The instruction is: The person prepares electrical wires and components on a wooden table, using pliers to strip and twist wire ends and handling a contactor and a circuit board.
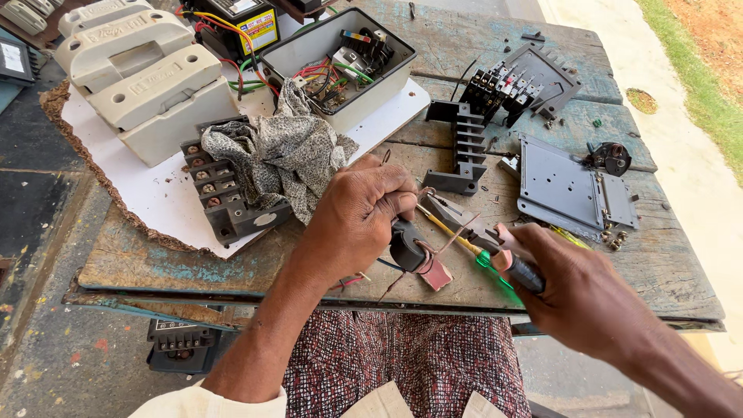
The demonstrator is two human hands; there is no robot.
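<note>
My left hand [364,213] grips a small black coil-like part [409,246] with thin copper wires and a reddish paper strip [436,273] hanging from it, held just above the wooden table's front edge. My right hand [576,290] holds pliers [464,224] with dark handles together with a yellow-shafted, green-handled screwdriver [457,238]. The plier jaws point left toward the coil and touch its wires.
A worn wooden table [658,263] carries a patterned cloth [286,155], black terminal blocks [224,193], an open grey box of wiring [340,58], white fuse housings [139,77], a black contactor [503,89], a black slotted frame [458,151], a grey metal plate [565,186] and loose screws [611,240].
</note>
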